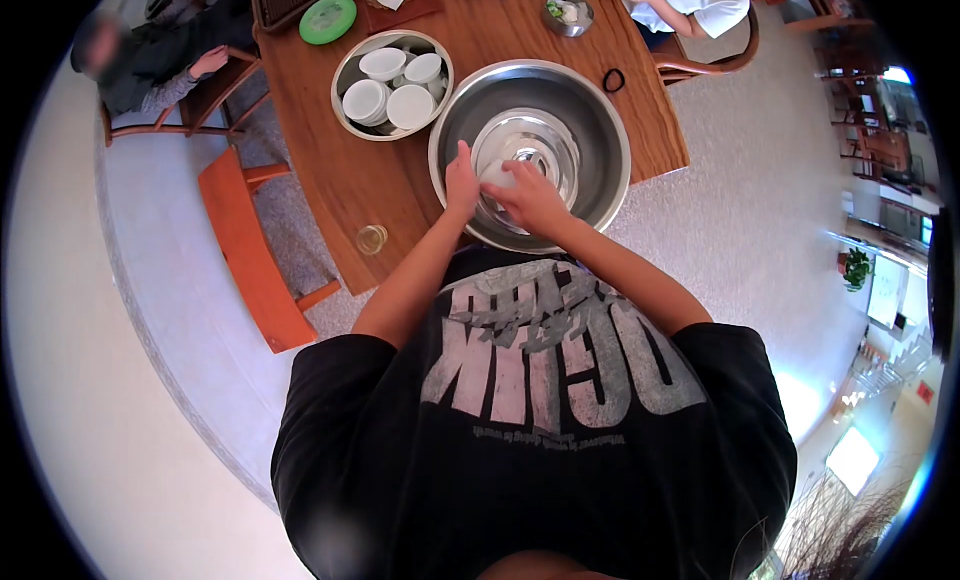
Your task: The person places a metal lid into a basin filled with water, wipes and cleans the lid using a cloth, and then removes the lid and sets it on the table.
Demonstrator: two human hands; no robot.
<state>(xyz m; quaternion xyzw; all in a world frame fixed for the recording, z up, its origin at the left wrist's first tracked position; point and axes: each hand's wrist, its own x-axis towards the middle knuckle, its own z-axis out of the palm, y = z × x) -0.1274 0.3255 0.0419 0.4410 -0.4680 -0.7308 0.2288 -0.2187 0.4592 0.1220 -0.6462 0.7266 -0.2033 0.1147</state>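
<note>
A large metal basin [445,105] stands at the table's near edge, with what looks like water in its bottom. Over it, my two hands meet around a small white cup [497,175], partly covered by my fingers. My left hand [461,185] supports the cup from its left side. From the right, my right hand [533,200] grips it, fingers at its rim. Just left of the basin, a smaller metal bowl [340,78] holds several stacked white cups and bowls [410,108].
The wooden table [300,130] also bears a green lid [328,20], a small glass [371,240], a black band [613,80] and a metal food bowl [567,15]. An orange-brown chair [250,250] stands at left. One person [170,65] sits left, another [695,5] far right.
</note>
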